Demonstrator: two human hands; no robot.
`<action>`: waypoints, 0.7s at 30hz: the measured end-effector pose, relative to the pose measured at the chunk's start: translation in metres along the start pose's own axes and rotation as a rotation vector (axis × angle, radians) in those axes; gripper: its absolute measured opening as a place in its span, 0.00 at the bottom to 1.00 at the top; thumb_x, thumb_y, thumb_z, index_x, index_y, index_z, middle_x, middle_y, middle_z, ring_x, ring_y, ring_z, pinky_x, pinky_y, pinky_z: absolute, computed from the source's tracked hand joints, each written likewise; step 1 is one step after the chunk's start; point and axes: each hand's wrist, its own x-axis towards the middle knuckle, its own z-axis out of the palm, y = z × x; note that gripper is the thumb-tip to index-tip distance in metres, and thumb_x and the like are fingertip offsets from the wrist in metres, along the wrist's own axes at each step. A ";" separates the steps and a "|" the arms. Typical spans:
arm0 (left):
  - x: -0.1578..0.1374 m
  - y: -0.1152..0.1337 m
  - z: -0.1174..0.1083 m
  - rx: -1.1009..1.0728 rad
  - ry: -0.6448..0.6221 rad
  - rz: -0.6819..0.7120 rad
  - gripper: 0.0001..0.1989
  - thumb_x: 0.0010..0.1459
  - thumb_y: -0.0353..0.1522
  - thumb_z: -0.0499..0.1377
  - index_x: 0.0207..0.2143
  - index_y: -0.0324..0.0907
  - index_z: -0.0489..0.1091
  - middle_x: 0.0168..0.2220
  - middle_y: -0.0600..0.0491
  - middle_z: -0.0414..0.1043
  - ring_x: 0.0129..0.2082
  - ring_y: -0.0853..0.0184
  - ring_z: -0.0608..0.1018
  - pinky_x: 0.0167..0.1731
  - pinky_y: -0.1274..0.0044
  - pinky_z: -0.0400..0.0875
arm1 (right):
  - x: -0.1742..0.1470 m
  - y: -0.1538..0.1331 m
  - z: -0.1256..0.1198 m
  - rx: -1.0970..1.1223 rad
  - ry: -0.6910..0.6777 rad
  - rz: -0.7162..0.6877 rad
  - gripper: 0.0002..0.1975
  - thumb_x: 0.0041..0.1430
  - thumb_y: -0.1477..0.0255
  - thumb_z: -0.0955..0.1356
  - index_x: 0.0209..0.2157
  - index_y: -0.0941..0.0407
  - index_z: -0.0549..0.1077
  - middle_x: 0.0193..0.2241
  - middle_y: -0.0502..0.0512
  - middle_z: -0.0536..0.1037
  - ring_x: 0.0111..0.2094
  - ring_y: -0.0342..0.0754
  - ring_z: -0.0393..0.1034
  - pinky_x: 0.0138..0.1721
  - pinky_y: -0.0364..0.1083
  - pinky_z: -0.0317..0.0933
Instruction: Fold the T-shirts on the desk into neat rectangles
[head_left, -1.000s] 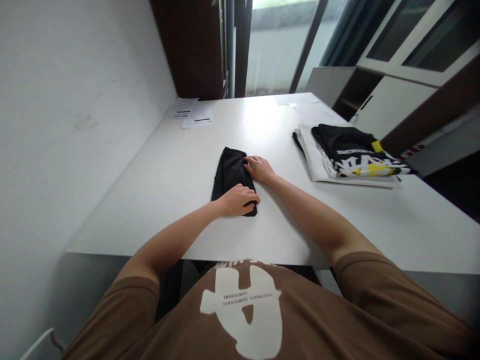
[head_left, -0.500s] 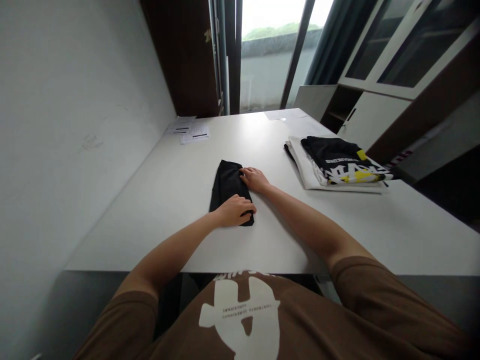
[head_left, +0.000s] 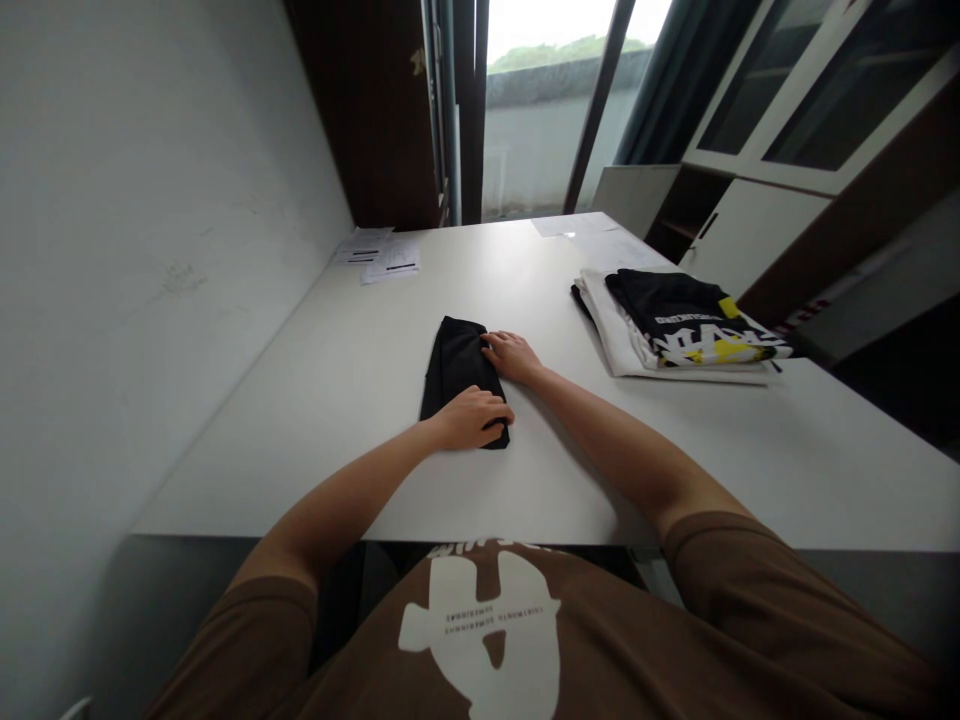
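A black garment (head_left: 457, 355), folded into a narrow pad, lies flat on the white table in front of me. What kind of garment it is, I cannot make out. My left hand (head_left: 472, 415) reaches across its near end, with the fingers curled over the right edge. Farther up that same edge, my right hand (head_left: 511, 356) has its fingertips on the cloth, bent against the border. Part of the near end is hidden under my left hand and wrist.
A stack of folded clothes (head_left: 682, 325), black over white with white and yellow print, sits on the table (head_left: 337, 400) at the right. Papers (head_left: 390, 260) lie at the far left by the wall (head_left: 165, 250). A clear sheet (head_left: 574, 225) rests at the far edge.
Both hands and the black garment stay in the same place on the table. Only the camera's view has shifted slightly.
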 end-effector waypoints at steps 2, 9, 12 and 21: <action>0.000 0.000 0.000 -0.002 -0.001 0.000 0.11 0.69 0.34 0.55 0.48 0.46 0.76 0.47 0.52 0.81 0.49 0.62 0.79 0.50 0.68 0.61 | 0.000 0.000 0.000 -0.002 0.002 -0.002 0.25 0.76 0.60 0.63 0.69 0.51 0.71 0.66 0.58 0.73 0.68 0.59 0.64 0.70 0.59 0.56; 0.000 0.000 0.000 0.008 0.002 0.010 0.11 0.69 0.34 0.55 0.48 0.46 0.76 0.47 0.52 0.81 0.49 0.62 0.79 0.50 0.67 0.61 | 0.000 -0.002 -0.002 -0.004 -0.005 0.003 0.25 0.76 0.61 0.63 0.69 0.50 0.71 0.66 0.58 0.73 0.68 0.59 0.65 0.70 0.60 0.56; 0.000 0.001 -0.001 0.011 -0.006 0.002 0.11 0.69 0.34 0.55 0.49 0.46 0.76 0.48 0.52 0.81 0.49 0.62 0.79 0.50 0.67 0.61 | -0.001 -0.002 -0.002 -0.009 -0.014 0.005 0.25 0.76 0.61 0.63 0.69 0.50 0.71 0.66 0.58 0.73 0.68 0.59 0.64 0.70 0.60 0.56; 0.000 0.000 0.001 0.013 0.000 -0.003 0.11 0.69 0.34 0.55 0.49 0.47 0.76 0.48 0.52 0.81 0.49 0.62 0.79 0.51 0.68 0.62 | -0.001 -0.003 -0.003 -0.001 -0.007 -0.002 0.25 0.76 0.62 0.63 0.69 0.52 0.71 0.66 0.59 0.73 0.68 0.61 0.64 0.70 0.60 0.56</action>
